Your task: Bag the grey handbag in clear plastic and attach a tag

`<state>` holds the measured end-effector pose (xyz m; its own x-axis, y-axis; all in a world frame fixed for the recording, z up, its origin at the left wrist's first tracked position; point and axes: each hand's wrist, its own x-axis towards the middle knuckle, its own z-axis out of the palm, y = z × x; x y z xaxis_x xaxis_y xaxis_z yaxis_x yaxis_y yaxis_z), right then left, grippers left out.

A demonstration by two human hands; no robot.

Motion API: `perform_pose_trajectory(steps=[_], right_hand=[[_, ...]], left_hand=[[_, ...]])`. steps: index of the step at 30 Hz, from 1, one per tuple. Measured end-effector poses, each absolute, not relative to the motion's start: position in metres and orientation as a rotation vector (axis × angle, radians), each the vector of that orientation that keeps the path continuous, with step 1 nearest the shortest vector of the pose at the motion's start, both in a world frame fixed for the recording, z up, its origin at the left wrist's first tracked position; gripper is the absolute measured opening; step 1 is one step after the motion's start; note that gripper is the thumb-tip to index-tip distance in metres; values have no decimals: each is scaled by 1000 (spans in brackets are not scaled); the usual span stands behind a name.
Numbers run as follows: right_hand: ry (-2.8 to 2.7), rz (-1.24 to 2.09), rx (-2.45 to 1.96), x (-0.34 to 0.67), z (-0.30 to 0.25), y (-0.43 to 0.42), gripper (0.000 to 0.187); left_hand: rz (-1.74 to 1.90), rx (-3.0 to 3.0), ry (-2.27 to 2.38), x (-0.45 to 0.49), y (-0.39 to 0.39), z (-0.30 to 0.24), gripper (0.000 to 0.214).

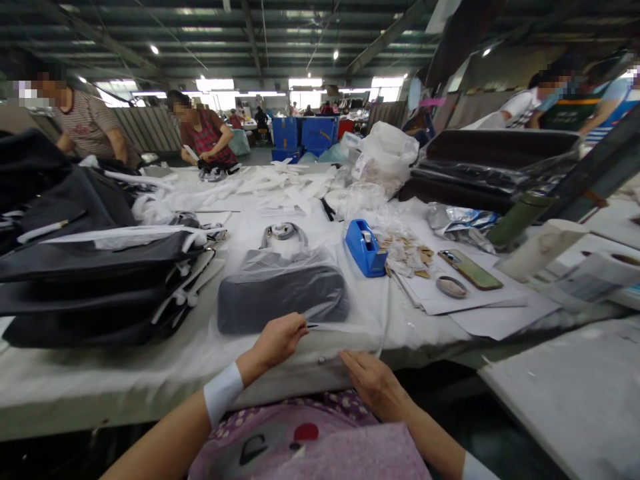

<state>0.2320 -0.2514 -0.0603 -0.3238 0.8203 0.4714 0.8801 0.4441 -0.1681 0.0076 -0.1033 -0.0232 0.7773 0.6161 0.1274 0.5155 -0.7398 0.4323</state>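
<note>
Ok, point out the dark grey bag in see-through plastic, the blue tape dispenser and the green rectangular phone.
Dark grey bag point(283, 300): head view, middle of near side.
Blue tape dispenser point(361, 252): head view, main body.
Green rectangular phone point(471, 269): head view, back cover.

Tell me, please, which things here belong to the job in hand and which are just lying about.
Probably in the job:
Grey bag, just beyond the left hand
Clear plastic over it, at that hand's fingertips
Blue tape dispenser, perhaps, standing nearby

Seemingly just lying about:
Phone on the papers
Green bottle-like cylinder
</note>
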Motion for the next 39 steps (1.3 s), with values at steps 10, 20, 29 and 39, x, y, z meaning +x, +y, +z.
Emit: perform_pose_trajectory(steps=[10,20,29,39], right_hand=[[-2090,-169,-1312,216,-35,-223,52],[-2149,-8,-1924,228,-52,-194,76],[-2370,-495,-1576,219,-70,-127,47],[-2432,-718,-1416,255,-103,-110,61]], left_hand=[[634,2568,841,21,-91,56,24],[692,2823,948,27,-77,99,20],[229,3066,662,13,-133,11,10],[505,3089,885,60,-113,-53,42]])
